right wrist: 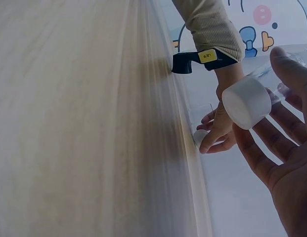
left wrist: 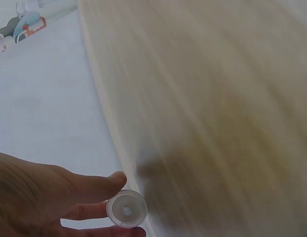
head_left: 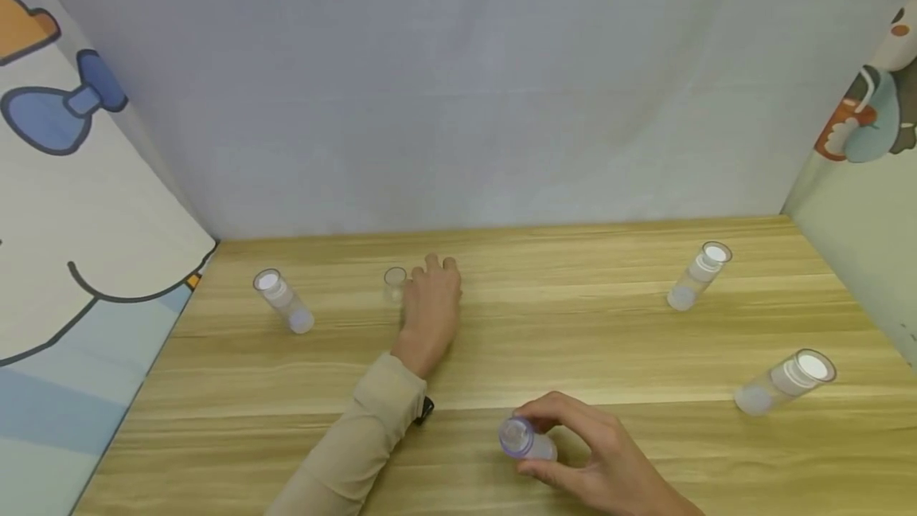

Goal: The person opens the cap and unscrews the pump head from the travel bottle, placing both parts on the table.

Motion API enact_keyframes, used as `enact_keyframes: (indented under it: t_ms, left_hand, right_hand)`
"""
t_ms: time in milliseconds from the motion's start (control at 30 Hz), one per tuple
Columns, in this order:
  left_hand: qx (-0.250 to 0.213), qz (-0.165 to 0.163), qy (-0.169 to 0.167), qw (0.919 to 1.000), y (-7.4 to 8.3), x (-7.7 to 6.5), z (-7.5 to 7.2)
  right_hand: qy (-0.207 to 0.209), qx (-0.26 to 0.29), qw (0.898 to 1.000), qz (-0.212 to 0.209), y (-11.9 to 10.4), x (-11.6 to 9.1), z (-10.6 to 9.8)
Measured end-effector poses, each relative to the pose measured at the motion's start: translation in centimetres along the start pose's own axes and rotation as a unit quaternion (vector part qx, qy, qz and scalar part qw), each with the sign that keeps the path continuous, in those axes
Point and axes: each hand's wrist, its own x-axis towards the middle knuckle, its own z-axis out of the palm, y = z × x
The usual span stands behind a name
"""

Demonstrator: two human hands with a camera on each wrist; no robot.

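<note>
Right hand (head_left: 607, 452) grips purple-rimmed container (head_left: 517, 438) as left hand (head_left: 432, 309) pinches clear container (left wrist: 127, 208)

Closest to the viewer, at the near side of a wood-grained table (head_left: 559, 317), the right hand's thumb and fingers close round the purple-rimmed container, which tilts with its rim to the left; the right wrist view shows its white end. Farther off, the left hand, below a beige sleeve (head_left: 358, 428) and a black wristband (right wrist: 182, 63), stretches near the back edge, thumb and fingers set about the round white end of the clear container. Whether that piece bears on the wood or hangs just off it cannot be told.

Three more stand upright, apart from both hands: a left container (head_left: 285, 302) and, on the right side, a far container (head_left: 699, 277) and a near container (head_left: 784, 383). Pale grey cloth (head_left: 466, 86) hangs behind the table.

By appearances, the step in hand is a two-handed one, with one piece secured in front and the other grasped at the back; whether the latter is being taken up or set down is unclear. Either way, the next move would seem to call for a light, sure left pinch kept upright, and a steady right grip.
</note>
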Motion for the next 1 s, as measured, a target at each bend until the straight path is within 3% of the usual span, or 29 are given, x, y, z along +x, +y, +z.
enact_keyframes:
  t_ms: [533,1000]
  left_hand:
    - [0.006,-0.001,-0.007,1.0,-0.1,0.2,-0.2]
    - [0.015,0.01,0.023,0.9996,-0.4,-0.4,-1.1]
  right_hand:
    - [-0.001,0.004,1.0,0.015,-0.2,-0.1,-0.1]
    - [0.0,0.004,1.0,0.011,-0.1,-0.1,-0.1]
